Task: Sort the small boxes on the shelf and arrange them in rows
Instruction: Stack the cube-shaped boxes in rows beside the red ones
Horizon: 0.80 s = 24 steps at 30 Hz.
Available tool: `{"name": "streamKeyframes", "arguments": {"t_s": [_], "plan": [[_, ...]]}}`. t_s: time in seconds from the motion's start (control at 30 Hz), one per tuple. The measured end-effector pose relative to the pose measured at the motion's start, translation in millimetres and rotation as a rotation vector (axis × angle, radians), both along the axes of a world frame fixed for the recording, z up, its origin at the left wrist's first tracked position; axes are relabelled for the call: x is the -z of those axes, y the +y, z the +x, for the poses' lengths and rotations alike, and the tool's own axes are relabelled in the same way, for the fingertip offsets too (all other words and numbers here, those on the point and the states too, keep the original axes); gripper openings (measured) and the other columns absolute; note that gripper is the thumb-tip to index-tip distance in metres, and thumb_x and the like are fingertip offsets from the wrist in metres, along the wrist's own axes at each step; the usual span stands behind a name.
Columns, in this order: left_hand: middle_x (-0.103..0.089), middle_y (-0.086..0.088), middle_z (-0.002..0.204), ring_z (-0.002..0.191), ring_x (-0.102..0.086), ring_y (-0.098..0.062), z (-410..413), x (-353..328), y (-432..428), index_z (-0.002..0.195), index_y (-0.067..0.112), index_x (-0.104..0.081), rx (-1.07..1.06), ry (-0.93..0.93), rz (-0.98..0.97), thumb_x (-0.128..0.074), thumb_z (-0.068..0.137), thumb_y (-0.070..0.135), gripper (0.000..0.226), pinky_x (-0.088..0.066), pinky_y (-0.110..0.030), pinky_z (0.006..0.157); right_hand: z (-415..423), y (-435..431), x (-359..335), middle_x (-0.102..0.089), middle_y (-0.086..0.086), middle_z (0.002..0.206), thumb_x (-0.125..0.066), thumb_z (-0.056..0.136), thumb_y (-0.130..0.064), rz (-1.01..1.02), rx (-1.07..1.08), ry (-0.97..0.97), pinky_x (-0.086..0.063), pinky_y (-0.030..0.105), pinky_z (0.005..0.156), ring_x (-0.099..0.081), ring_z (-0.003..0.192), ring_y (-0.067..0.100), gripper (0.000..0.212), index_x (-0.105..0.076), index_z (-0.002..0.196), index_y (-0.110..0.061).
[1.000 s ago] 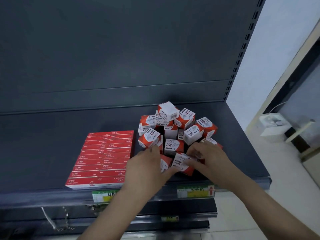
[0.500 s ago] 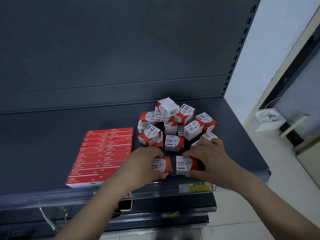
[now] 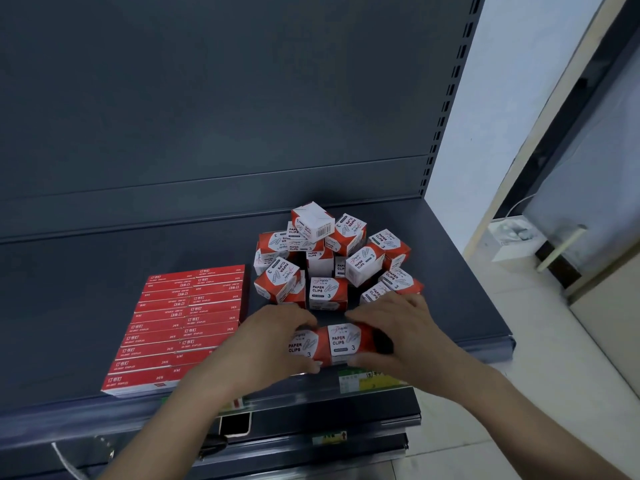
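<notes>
Red and white paper clip boxes sit side by side at the front edge of the dark grey shelf (image 3: pixel 104 258), touching each other. My left hand (image 3: pixel 263 344) is curled around the left paper clip box (image 3: pixel 304 344), fingers over its top and thumb below. My right hand (image 3: pixel 405 337) closes the same way on the right paper clip box (image 3: pixel 346 341). Just behind them is a loose pile of paper clip boxes (image 3: pixel 329 258), tilted in many directions. To the left lie flat red staple boxes (image 3: pixel 180 323) in 2 neat columns.
</notes>
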<state>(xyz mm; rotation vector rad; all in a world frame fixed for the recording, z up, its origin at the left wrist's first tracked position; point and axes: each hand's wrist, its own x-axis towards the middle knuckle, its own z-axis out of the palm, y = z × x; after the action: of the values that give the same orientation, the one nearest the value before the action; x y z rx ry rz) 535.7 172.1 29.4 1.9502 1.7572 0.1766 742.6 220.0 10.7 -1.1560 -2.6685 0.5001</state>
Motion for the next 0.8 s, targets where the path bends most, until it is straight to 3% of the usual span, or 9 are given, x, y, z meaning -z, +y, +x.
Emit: {"name": "streamKeyframes", "arguments": {"t_s": [0.07,0.17,0.33,0.47,0.57,0.8], "plan": [[-0.050,0.015,0.132,0.117,-0.048,-0.004,0.8,-9.3,7.0,0.133,0.031,-0.046,-0.010,0.036,0.116,-0.064,0.083,0.044,0.054,-0.038,-0.019,0.098,12.6,9.1,-9.8,-0.051,-0.021,0.127,-0.058,0.083,-0.051,0.006,0.126,0.087,-0.025,0.031,0.112,-0.041,0.121,0.001,0.050,-0.051,0.129,-0.034],[-0.049,0.008,0.137,0.125,-0.043,-0.010,9.3,-18.5,31.8,0.135,0.026,-0.045,0.038,0.185,0.248,-0.058,0.089,0.040,0.050,-0.034,-0.024,0.104,28.3,26.9,-19.8,-0.060,-0.009,0.124,-0.066,0.083,-0.037,0.049,0.214,0.090,-0.041,0.036,0.103,-0.050,0.116,0.010,0.043,-0.059,0.123,-0.025],[-0.056,-0.002,0.126,0.117,-0.049,-0.019,28.6,-13.7,63.5,0.123,0.015,-0.050,0.210,0.499,0.238,-0.056,0.089,0.042,0.044,-0.036,-0.031,0.100,23.1,35.8,-20.8,-0.052,-0.012,0.131,-0.056,0.081,-0.059,0.050,0.167,-0.197,-0.034,0.030,0.103,-0.043,0.121,0.010,0.058,-0.047,0.130,-0.029],[-0.054,-0.003,0.127,0.118,-0.048,-0.021,30.4,-6.1,70.8,0.125,0.013,-0.049,0.235,0.565,0.243,-0.060,0.087,0.041,0.048,-0.036,-0.032,0.098,12.0,30.3,-14.0,-0.051,-0.007,0.129,-0.049,0.079,-0.069,0.112,0.178,-0.288,-0.033,0.029,0.099,-0.044,0.118,0.014,0.067,-0.045,0.129,-0.025],[-0.054,-0.004,0.129,0.118,-0.047,-0.022,27.6,2.9,73.8,0.126,0.012,-0.050,0.247,0.582,0.236,-0.062,0.086,0.038,0.050,-0.035,-0.033,0.099,7.1,26.7,-10.6,-0.049,-0.004,0.131,-0.050,0.081,-0.066,0.135,0.208,-0.299,-0.033,0.029,0.101,-0.044,0.120,0.015,0.065,-0.044,0.130,-0.023],[-0.049,-0.001,0.131,0.122,-0.041,-0.018,24.9,-6.8,67.6,0.132,0.016,-0.046,0.213,0.522,0.281,-0.058,0.088,0.042,0.052,-0.029,-0.031,0.105,18.7,21.3,-14.1,-0.040,-0.004,0.138,-0.056,0.088,-0.039,0.107,0.176,-0.319,-0.031,0.027,0.104,-0.037,0.126,0.015,0.051,-0.038,0.134,-0.028]]}}
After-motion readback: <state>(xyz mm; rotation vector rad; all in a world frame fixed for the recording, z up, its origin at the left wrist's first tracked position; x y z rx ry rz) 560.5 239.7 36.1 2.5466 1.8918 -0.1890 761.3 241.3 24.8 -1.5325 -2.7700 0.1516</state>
